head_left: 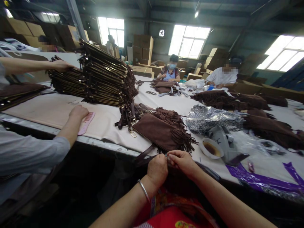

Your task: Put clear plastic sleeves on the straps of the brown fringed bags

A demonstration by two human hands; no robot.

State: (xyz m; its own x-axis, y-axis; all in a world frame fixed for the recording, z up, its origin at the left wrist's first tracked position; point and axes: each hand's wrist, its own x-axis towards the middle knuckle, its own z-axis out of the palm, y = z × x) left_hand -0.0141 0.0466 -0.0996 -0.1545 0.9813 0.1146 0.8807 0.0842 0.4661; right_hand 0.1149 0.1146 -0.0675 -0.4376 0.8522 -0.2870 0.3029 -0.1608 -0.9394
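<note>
At the table's near edge, my left hand is closed in a fist, with a dark brown strap leading to it. My right hand is closed in a pinch against the left one. A tiny greenish bit shows between the fingertips, too small to name. Just beyond my hands lies a brown fringed bag, flat on the table. Brown wrist straps with gold-coloured clasps lie at its left.
A tall stack of brown zippered bags stands at left. A co-worker's hand rests by a pink comb; their other hand touches the stack. To the right are a bowl of brown liquid, a grey tape dispenser and crumpled silver wrapping.
</note>
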